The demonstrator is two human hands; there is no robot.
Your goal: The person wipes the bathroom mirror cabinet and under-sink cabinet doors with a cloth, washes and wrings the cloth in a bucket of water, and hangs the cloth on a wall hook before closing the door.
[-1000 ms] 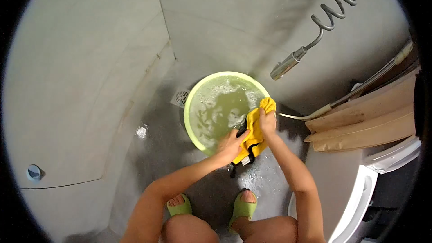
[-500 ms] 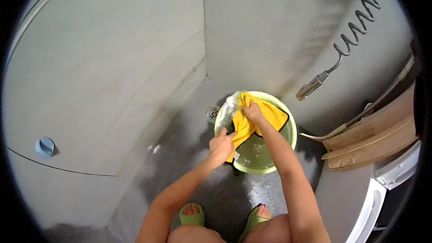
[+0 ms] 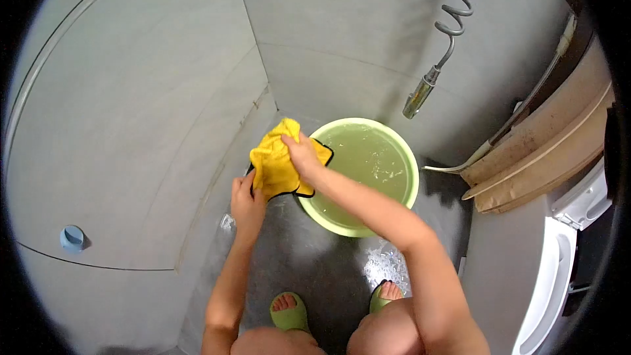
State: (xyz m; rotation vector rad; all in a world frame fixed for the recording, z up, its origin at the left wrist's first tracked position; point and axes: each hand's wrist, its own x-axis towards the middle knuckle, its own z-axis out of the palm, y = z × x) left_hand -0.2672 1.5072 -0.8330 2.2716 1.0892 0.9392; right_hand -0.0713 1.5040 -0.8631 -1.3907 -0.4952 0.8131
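A yellow cloth [image 3: 276,161] with black edging hangs bunched between my two hands, to the left of a pale green basin [image 3: 413,177]. My right hand [image 3: 302,153] grips the cloth near its upper right part, beside the basin's left rim. Lower on the left, my left hand [image 3: 248,202] is closed on the cloth's lower left edge. One corner of the cloth overlaps the basin's rim. Cloudy water [image 3: 361,171] with a few bubbles fills part of the basin.
A spray nozzle [image 3: 420,95] on a coiled hose [image 3: 455,10] hangs above the basin. Brown cardboard-like sheets [image 3: 539,151] and a white appliance [image 3: 549,289] stand on the right. A blue knob [image 3: 72,238] sticks out of the left wall. Wet grey floor [image 3: 282,256] lies around my green slippers [image 3: 290,315].
Both hands have carried the yellow cloth leftward, from over the basin to beside its left rim. The water surface is now uncovered. The whole view has shifted slightly.
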